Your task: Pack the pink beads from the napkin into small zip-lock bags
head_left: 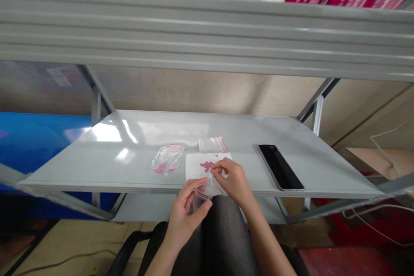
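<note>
From the head cam, it's a tidy little setup on a grey metal shelf [129,138]. The left hand [184,217] sits low over the lap, fingers [190,194] curled around a small clear zip bag [202,195], gripping it near the edge of a white paper sheet [197,168]. The right hand [233,183] is just beside a small cluster of pink beads [207,165] on that sheet, its thumb and fingertips [215,171] pinched closed. Can't tell if there's a bead in the pinch. Keeping both hands this close over the paper seems smart for parts this tiny. A second clear bag [168,158] with pink beads lies to the left, a third bag [211,144] sits behind the paper, and a black phone [280,167] is off to the right.
</note>
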### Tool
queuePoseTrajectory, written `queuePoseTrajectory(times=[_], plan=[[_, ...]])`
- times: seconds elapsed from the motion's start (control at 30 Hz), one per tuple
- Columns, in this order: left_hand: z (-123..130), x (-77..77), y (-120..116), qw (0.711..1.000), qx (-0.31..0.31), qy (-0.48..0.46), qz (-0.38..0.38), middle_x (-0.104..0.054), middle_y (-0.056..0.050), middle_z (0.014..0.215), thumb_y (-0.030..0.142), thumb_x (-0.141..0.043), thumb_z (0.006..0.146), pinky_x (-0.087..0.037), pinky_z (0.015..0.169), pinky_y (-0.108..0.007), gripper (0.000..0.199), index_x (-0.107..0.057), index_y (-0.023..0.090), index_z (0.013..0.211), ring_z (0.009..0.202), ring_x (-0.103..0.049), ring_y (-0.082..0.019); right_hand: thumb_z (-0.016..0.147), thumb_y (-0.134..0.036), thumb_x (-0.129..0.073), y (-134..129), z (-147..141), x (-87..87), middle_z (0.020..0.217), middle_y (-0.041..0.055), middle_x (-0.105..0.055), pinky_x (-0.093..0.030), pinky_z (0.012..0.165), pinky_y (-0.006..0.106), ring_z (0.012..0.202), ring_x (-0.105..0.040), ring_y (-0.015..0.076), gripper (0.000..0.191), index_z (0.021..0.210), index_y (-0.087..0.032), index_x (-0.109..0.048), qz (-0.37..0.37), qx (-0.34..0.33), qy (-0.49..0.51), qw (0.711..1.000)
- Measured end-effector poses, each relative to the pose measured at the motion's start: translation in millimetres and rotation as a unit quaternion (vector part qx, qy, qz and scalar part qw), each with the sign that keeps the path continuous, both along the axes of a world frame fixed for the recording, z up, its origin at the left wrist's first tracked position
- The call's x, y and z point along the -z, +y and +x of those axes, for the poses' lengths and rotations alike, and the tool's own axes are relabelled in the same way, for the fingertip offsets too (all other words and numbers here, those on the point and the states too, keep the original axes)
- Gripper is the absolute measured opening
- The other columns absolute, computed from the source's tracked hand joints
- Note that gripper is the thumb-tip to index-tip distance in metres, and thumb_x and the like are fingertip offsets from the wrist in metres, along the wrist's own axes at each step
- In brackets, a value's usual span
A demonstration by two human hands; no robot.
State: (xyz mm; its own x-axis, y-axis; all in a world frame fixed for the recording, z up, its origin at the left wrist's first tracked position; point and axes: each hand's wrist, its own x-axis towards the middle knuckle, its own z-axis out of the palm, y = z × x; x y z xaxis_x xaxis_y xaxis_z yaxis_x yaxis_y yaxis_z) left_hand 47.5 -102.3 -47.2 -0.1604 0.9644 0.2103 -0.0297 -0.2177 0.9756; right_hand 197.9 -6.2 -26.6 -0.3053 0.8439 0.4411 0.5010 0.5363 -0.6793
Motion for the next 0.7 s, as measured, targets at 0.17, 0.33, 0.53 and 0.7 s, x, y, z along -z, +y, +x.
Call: queuePoseTrajectory(times=[0.17,0.33,0.53,0.7], plan=[[-1,0.3,-1,1.0,-0.001,-0.003,0.003,-0.068,-0.01,0.116,0.028,-0.076,0.079,-0.054,0.099,-0.037,0.037,-0.072,0.021,0.115,0.104,-0.067,-0.023,0.081,-0.017,-0.069,2,-18,9.5,0.07,0.0058,-0.065,-0.047,0.075,0.034,0.078,-0.061,0.0237,0.017,0.066,-0.02,-0.063,0.018,0.052,-0.06,0.997],[-4,2.4,-1,1.0,0.006,-0.008,0.006,-0.068,-0.009,0.118,0.027,-0.076,0.079,-0.052,0.102,-0.037,0.037,-0.071,0.022,0.116,0.108,-0.067,-0.023,0.08,-0.018,-0.071,2,-24,10.1,0.069,0.0051,-0.066,-0.045,0.073,0.033,0.077,-0.06,0.0233,0.018,0.064,-0.02,-0.063,0.018,0.061,-0.088,0.994],[-5,4.5,-1,1.0,0.004,-0.01,-0.002,-0.068,-0.009,0.117,0.029,-0.076,0.08,-0.052,0.1,-0.036,0.036,-0.072,0.022,0.115,0.107,-0.066,-0.023,0.076,-0.009,-0.066,1,-27,5.3,0.066,0.0033,-0.063,-0.044,0.068,0.031,0.069,-0.058,0.0208,0.015,0.065,-0.019,-0.065,0.007,0.043,-0.081,0.996],[-4,5.4,-1,1.0,0.0,-0.007,-0.003,-0.068,-0.01,0.117,0.032,-0.076,0.079,-0.053,0.1,-0.036,0.038,-0.072,0.021,0.115,0.107,-0.066,-0.024,0.072,-0.007,-0.064,0,-22,0.5,0.064,0.0016,-0.065,-0.046,0.065,0.029,0.065,-0.058,0.0183,0.014,0.066,-0.02,-0.067,-0.008,0.015,-0.021,1.0]])
